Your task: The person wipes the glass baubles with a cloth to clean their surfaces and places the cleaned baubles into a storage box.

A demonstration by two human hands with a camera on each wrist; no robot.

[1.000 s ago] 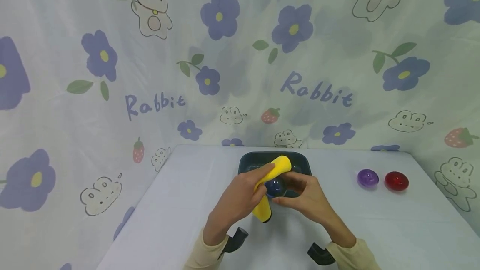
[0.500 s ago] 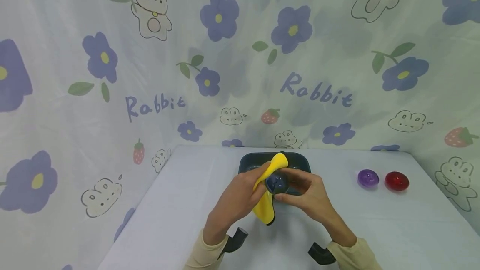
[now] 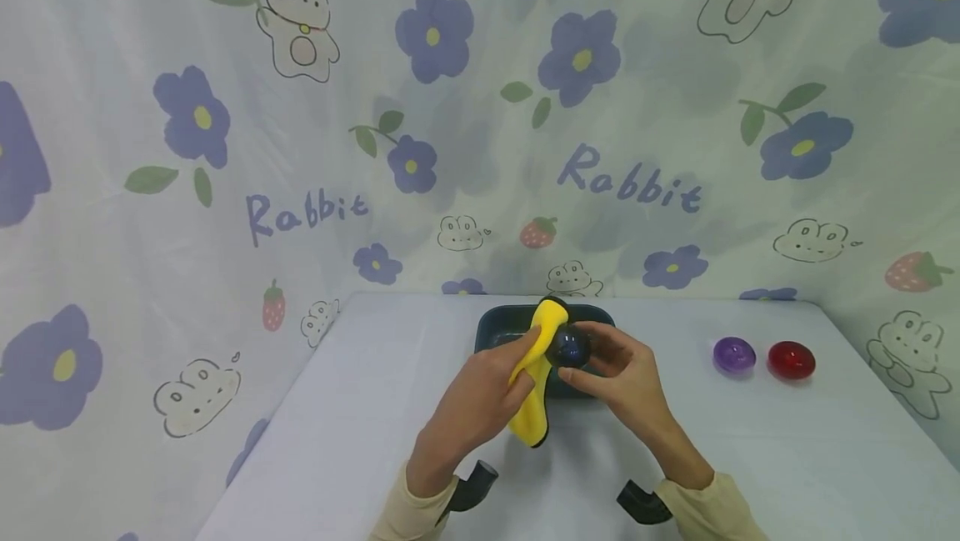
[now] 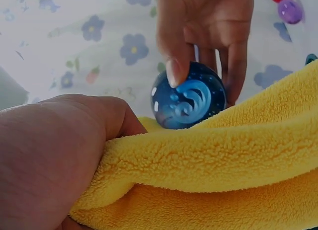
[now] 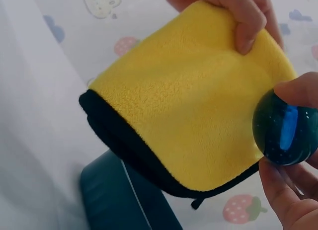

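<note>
A dark blue glass ball (image 4: 186, 98) with a pale swirl is pinched between the thumb and fingers of my right hand (image 3: 626, 366). My left hand (image 3: 480, 391) grips a folded yellow cloth (image 5: 184, 101) with a dark edge, its thumb pressing on the fleecy face. In the head view the ball sits just right of the cloth; in the left wrist view its lower side meets the fold of the cloth. Both are held above the table, in front of a dark green tray (image 3: 498, 320).
To the right on the white table (image 3: 360, 408) lie a purple ball (image 3: 734, 355) and a red ball (image 3: 791, 360), side by side. Behind the table hangs a curtain (image 3: 465, 124) printed with flowers and rabbits. Black curved pieces (image 3: 474, 485) stick out at both wrists.
The ball in my right hand has come up and to the right, out from behind the cloth. The cloth has turned more upright in my left hand.
</note>
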